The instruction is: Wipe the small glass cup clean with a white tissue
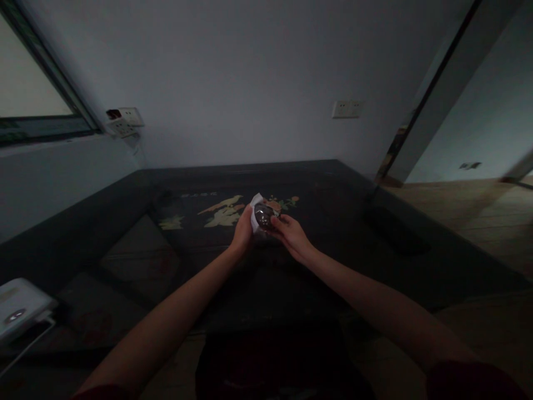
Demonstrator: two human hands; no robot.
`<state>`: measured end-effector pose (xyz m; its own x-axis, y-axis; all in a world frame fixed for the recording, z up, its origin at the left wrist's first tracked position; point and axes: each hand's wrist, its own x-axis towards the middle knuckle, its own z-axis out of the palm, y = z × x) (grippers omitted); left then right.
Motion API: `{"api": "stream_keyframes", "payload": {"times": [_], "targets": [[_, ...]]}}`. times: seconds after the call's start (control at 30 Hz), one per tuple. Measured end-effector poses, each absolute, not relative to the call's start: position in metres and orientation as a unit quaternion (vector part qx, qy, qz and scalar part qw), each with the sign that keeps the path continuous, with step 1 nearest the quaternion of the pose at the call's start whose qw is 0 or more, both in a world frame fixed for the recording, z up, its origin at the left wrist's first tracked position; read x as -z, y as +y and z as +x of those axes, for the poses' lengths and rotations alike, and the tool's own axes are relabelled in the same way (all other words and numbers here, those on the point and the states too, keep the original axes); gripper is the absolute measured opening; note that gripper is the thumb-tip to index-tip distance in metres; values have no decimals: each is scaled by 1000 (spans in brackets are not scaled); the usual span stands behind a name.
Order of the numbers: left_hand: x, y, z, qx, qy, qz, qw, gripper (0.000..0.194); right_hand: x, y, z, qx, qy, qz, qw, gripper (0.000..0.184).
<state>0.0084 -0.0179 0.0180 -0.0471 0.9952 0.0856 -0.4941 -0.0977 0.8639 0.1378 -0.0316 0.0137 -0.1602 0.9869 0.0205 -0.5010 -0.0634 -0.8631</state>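
Note:
Over the dark table my two hands meet around a dark, glossy, rounded object [265, 215], whose exact kind I cannot make out. My left hand [243, 229] is closed on a white tissue or cloth [255, 206], which lies against the left side of the glossy object. From the right, my right hand [295, 238] grips the same object, with the thumb on its face and the fingers partly hidden beneath it.
The black table [258, 278] bears a bird-and-flower picture [225, 212]. A white device [20, 308] with a cable stands at the left edge. A dark elongated item [395, 230] lies on the right. Wall sockets [347, 109] are behind the table.

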Motion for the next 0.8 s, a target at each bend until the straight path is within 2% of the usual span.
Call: {"api": "stream_keyframes", "payload": {"times": [0.13, 0.23, 0.37, 0.5, 0.57, 0.67, 0.8], "targets": [[-17, -14, 12, -608, 316, 302, 663, 22, -13, -31, 138, -664, -384, -296, 569, 37], [-15, -12, 11, -610, 325, 292, 661, 24, -14, -31, 137, -667, -385, -298, 565, 39], [-14, -16, 7, -650, 366, 380, 546, 33, -13, -33, 134, -664, -388, -304, 563, 42], [-19, -26, 4, -656, 398, 540, 346, 27, -11, -35, 133, -659, -391, -322, 556, 44], [-22, -31, 4, -634, 383, 611, 279, 25, -10, -35, 133, -660, -387, -327, 554, 44], [-27, -34, 3, -586, 345, 693, 239, 23, -10, -36, 134, -659, -384, -334, 553, 43], [-28, -31, 2, -581, 338, 689, 271, 21, -11, -36, 133, -651, -382, -348, 556, 40]]}}
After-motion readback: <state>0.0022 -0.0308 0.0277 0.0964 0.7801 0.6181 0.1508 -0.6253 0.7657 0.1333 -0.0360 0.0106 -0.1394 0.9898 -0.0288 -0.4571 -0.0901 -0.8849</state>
